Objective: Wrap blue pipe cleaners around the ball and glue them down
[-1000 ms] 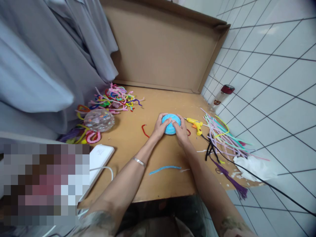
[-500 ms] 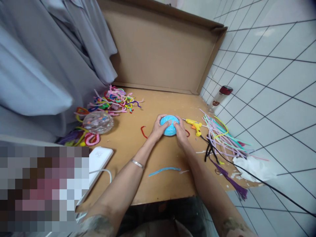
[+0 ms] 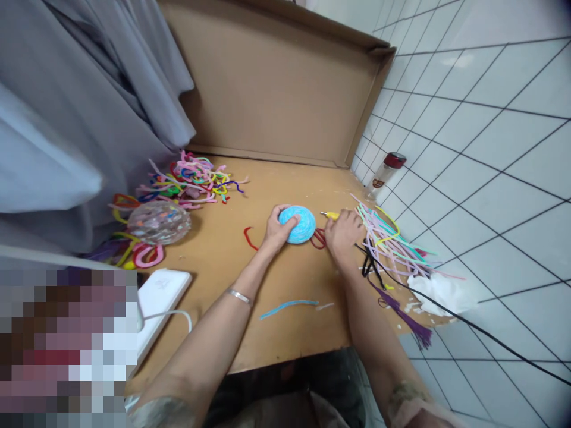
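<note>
My left hand (image 3: pixel 279 229) holds a round blue coiled disc (image 3: pixel 300 224), which looks wound from fuzzy pipe cleaner, with the thumb on top of its face. Right of it, my right hand (image 3: pixel 343 233) lies over a yellow hot glue gun (image 3: pixel 331 215), fingers curled on its body; only the nozzle end shows and the handle is hidden. Between disc and right hand lies a red looped thing (image 3: pixel 318 239), partly covered. A short red pipe cleaner (image 3: pixel 250 238) rests left of my left hand. Nearer me is a blue pipe cleaner (image 3: pixel 289 307).
Loose pipe cleaners (image 3: pixel 390 238) and a white tissue (image 3: pixel 439 294) lie at right, with the black cord (image 3: pixel 428 297) crossing there. A clear jar (image 3: pixel 387 173) stands by the tiles. At left are a colourful pile (image 3: pixel 191 178), a clear bowl (image 3: pixel 159 223) and a white power bank (image 3: pixel 165 297).
My right hand has left the blue disc and moved right onto the glue gun. The left hand keeps the disc, now tilted slightly. The view has shifted a little.
</note>
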